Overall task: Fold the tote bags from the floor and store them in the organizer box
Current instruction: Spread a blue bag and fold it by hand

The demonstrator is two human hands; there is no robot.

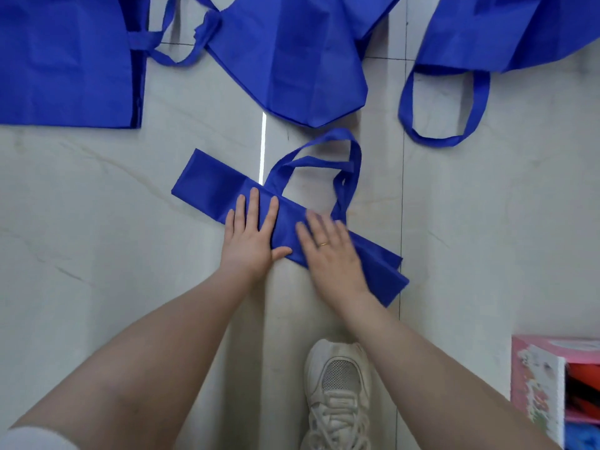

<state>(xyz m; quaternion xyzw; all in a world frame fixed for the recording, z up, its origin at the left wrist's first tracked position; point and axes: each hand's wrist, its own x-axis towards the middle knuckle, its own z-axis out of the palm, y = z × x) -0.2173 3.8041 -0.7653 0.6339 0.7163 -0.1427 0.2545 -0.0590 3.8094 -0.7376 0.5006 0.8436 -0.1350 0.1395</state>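
Now keep your left hand (251,232) and right hand (331,251) flat, fingers straight, pressing the folded tote bag (285,219) on the tiled floor (97,222) ahead of your shoe (337,394), smoothing along its long axis, from ten o'clock to four o'clock, its handles (324,164) looping toward twelve.

The right hand (331,251) is motion-blurred, its fingertips indistinct, and both hands cover the middle of the folded tote bag (207,180). Beyond the hands, three tote bags (292,60) run off the top edge. Right of the right forearm, the organizer box (535,384) is cut by the edge, its contents unclear.
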